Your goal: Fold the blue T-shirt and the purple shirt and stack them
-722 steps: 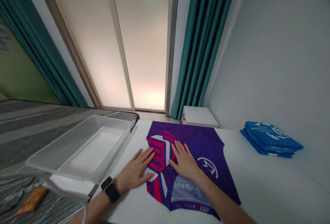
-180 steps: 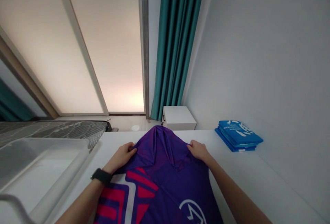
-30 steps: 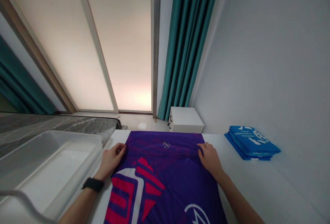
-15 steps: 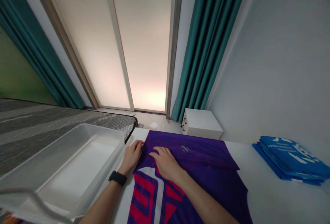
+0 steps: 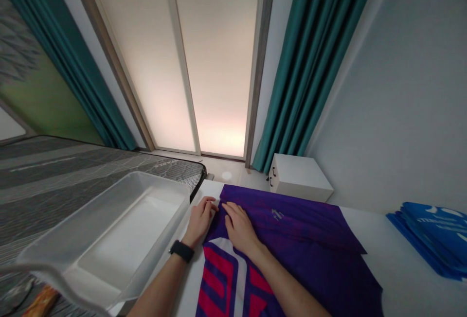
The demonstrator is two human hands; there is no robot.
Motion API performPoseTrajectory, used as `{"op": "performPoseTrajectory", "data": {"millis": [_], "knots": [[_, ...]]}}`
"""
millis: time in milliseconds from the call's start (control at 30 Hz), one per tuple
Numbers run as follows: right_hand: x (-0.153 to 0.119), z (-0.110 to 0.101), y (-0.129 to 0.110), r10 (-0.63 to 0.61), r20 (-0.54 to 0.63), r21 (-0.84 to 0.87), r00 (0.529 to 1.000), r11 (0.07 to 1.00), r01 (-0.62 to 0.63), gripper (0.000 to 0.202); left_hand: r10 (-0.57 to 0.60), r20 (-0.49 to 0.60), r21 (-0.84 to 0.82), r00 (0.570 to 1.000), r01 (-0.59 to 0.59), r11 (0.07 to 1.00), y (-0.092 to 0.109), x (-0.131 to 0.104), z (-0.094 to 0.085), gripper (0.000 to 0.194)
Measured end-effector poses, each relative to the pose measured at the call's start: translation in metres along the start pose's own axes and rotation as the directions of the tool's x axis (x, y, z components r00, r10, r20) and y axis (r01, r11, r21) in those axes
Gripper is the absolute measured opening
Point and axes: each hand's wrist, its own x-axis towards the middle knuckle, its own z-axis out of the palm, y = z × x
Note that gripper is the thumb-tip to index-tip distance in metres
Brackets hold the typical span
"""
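Observation:
A purple shirt (image 5: 299, 244) with a red and white pattern at its lower left lies on the white table (image 5: 401, 283), its far part folded over. My left hand (image 5: 200, 217), below which sits a black wristband, touches the shirt's left edge with bent fingers; whether cloth is between them is too small to tell. Flat on the purple cloth near that same edge rests my right hand (image 5: 241, 227), fingers spread a little. At the right lies a stack of folded blue bags or cloths (image 5: 438, 239) with white print.
An open translucent bin (image 5: 127, 239) stands left of the table on a grey mattress (image 5: 44, 176). Beyond the table are a white cabinet (image 5: 301, 176), teal curtains (image 5: 321, 64) and frosted sliding doors. A wall rises at the right.
The view has swung left, so everything appears shifted right. My right hand has drawn slightly closer to my left hand, its thumb nearer its fingers. The shirt looks the same.

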Motion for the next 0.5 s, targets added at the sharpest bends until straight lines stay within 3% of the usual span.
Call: {"op": "performPoseTrajectory", "data": {"millis": [200,333,500], "knots": [[0.018,-0.034,0.017,0.115,-0.214,0.328,0.97,0.944,-0.039,0.042,0.024,-0.015,0.164,1.0,-0.021,0.986,-0.009,0.006,0.005,0.025],[0.021,-0.043,0.023,0.143,-0.217,0.378,0.966,0.924,-0.052,0.04,0.017,-0.007,0.32,1.0,-0.014,0.947,-0.011,0.029,0.013,0.022],[0.019,-0.037,0.022,0.093,-0.199,0.36,0.976,0.933,-0.015,0.041,0.05,0.038,0.399,0.998,-0.061,0.915,-0.009,0.071,0.027,0.028]]}}
